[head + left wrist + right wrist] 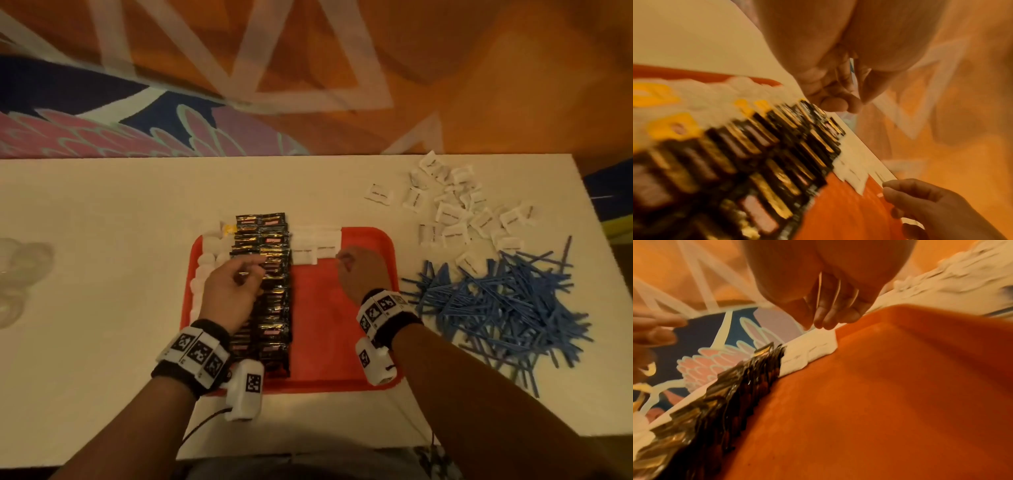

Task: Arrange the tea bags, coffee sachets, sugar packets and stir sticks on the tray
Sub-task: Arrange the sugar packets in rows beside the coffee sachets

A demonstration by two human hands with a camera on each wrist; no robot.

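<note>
1. While the flat red plastic tray (pixel 370 342) sits mid-table, it's filling left to right: puffy white tea bags with yellow tags (pixel 209 260) along the left rim, then two overlapping columns of glossy black-and-gold coffee sachets (pixel 274 291), then a short row of white paper sugar packets (pixel 317 246) at the far edge. Shingling them like that looks like a way to squeeze more in and keep the labels showing

2. The left hand (pixel 233 291) hovers over the coffee columns with fingers loosely curled. I can't see anything in its grip, so I'd call it relaxed and empty, maybe just steadying the row

3. The right hand (pixel 363 270) is right next to the end of the sugar row, fingertips (pixel 826 321) bunched and pointing down at the packets. Whether they're pinching a packet or just nudging one, I can't tell; the wrist view is too blurry

4. Still waiting on the white table (pixel 102 342): a loose heap of white sugar packets (pixel 455 212) far right and a messy pile of thin blue plastic stir sticks (pixel 496 308) beside the tray. The bare right half of the tray is probably for those

5. Hard to make out: packet printing is unreadable, the left hand covers part of the tea bags, and some clear plastic blobs (pixel 24 270) at the left edge are cut off and unidentifiable
</note>
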